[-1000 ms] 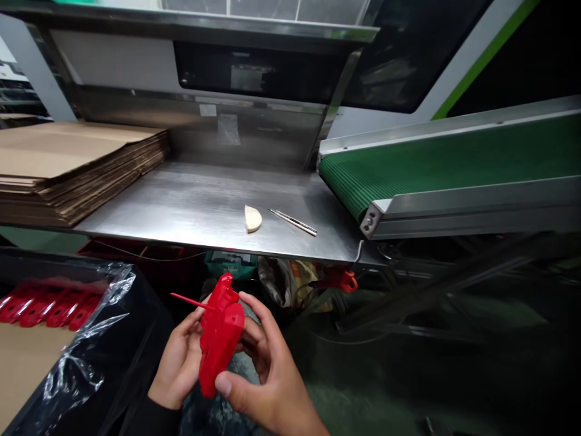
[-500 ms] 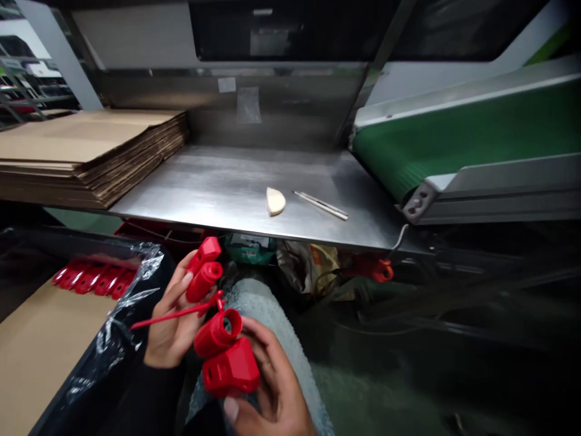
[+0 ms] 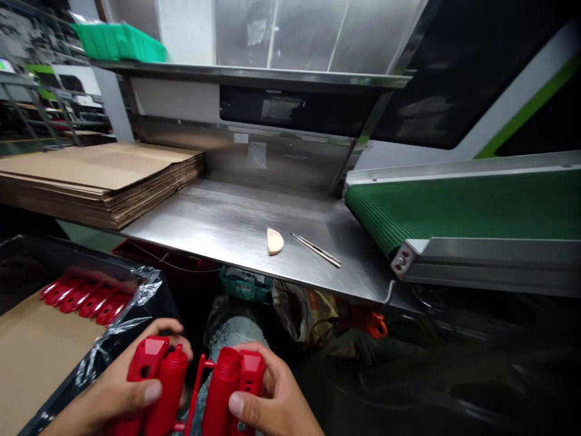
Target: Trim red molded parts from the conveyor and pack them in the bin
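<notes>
My left hand [image 3: 113, 393] is closed around a red plastic part [image 3: 157, 378] at the bottom of the view. Beside it, my right hand [image 3: 272, 402] grips a matching red plastic part [image 3: 233, 384]. The two halves are held side by side, apart, with a thin red stem [image 3: 196, 387] running between them. Both hands are low, in front of the steel table's edge, above my knee.
A steel table [image 3: 218, 224] carries a pale wedge-shaped piece [image 3: 274, 241] and thin metal rods [image 3: 316, 250]. Flat cardboard sheets [image 3: 100, 172] are stacked at left. A green conveyor belt [image 3: 463, 209] stands at right. A plastic-lined box [image 3: 40, 339] with several red parts [image 3: 84, 297] is at lower left.
The red piece, first held as one, now sits as two halves, one in each hand, side by side. Both hands dropped lower in view and the camera tilted up.
</notes>
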The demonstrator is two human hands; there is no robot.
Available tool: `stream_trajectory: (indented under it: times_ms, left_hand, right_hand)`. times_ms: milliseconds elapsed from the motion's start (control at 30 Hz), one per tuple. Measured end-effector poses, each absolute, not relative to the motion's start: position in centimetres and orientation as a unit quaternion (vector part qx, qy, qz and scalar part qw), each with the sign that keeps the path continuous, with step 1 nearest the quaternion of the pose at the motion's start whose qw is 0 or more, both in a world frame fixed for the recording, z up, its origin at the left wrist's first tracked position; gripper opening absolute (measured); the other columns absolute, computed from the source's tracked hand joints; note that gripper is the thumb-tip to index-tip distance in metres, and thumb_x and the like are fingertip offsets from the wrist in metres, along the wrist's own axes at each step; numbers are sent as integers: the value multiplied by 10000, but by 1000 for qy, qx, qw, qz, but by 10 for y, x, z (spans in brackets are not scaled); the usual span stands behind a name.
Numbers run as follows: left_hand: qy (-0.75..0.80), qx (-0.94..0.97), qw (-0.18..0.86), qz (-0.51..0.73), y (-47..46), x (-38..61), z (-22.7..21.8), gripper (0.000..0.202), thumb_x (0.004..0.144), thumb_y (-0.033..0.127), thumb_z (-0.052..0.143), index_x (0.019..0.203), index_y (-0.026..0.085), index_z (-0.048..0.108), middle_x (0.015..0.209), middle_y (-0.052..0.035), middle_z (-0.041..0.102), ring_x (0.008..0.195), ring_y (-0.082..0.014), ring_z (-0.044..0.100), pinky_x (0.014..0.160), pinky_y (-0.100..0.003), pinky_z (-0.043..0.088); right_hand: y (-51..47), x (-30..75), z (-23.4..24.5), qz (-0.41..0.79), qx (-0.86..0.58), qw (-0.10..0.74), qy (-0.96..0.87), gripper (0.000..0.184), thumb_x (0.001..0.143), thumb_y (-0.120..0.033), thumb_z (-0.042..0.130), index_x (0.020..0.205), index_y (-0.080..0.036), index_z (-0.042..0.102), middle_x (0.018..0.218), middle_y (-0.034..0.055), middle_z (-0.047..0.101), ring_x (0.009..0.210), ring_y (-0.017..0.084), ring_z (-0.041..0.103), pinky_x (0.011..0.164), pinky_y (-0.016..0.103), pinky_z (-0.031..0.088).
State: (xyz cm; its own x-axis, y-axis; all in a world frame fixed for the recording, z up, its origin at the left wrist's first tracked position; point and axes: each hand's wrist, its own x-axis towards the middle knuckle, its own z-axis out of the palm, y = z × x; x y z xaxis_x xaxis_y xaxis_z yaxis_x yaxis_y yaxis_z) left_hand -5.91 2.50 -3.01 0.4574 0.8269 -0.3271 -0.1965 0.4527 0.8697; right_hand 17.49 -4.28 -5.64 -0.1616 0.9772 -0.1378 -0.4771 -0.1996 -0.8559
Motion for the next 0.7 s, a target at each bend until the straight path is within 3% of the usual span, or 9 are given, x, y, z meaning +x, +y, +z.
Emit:
stream_trajectory:
  times_ms: [67,167,300,367,467,500,567,633,700]
  left_hand:
    - [382,428,759,308,24,-58,-21,649,584,387,853,1166,248,602,1066,-130,699,915,-362,681,762,-463,555]
    - [413,462,730,289,26,-56,-10,501,595,308,861,1046,168,692,952,-155,735,884,-363,694,807,-451,542]
    - [441,455,707,314,31,-49,2,538,589,301,868,1072,136,697,919,-173,748,805,-364,709,761,-468,556]
    - [442,411,737,304,31,-44,6,466,642,295,838,1056,135,695,893,-163,748,746,-325,711,720,-445,562]
    - [445,304,810,233,29,-37,5,179,727,219,773,873,151,695,787,-125,734,686,-248,698,684,-380,557]
    - [447,271,825,213,29,-36,3,119,732,197,765,805,160,678,747,-111,725,667,-231,691,662,-357,551]
    - [443,266,828,219,30,-35,-2,140,725,222,773,805,174,670,718,-102,720,636,-232,683,631,-353,540]
    - [417,366,785,276,36,-37,-8,314,662,286,825,926,176,696,769,-120,741,666,-272,692,651,-390,534]
    - [381,496,706,333,44,-40,-13,472,580,319,874,1001,173,717,834,-140,757,753,-312,700,706,-409,520]
  right_hand:
    - [-41,176,-46,668,-389,524,-356,561,634,-349,859,1101,-169,606,916,39,701,807,151,632,710,255,474]
    - [-39,178,-36,656,-401,519,-374,583,626,-346,868,1127,-183,618,950,40,714,828,157,650,725,257,487]
    - [-34,187,-30,636,-393,511,-424,366,689,-326,834,989,-173,689,911,59,735,815,191,683,747,306,514]
    - [-31,198,-27,485,-390,533,-573,292,797,-248,744,1086,-236,697,1037,61,738,959,229,681,858,372,514]
    - [-27,217,-24,111,-296,454,-833,604,860,-93,628,1402,-316,482,1290,55,642,1258,250,545,1083,463,385]
    - [-25,221,-26,61,-274,418,-864,666,849,-67,628,1432,-325,434,1318,51,616,1303,252,504,1118,478,339]
    - [-23,225,-33,172,-315,426,-830,614,823,-102,675,1366,-344,521,1312,40,622,1308,261,499,1139,479,309]
    - [-23,219,-47,414,-374,459,-691,426,831,-294,701,1251,-315,627,1224,65,683,1193,294,599,1056,503,417]
    - [-24,208,-62,566,-400,449,-565,434,800,-508,693,1142,-241,676,1023,99,738,989,309,699,864,473,553]
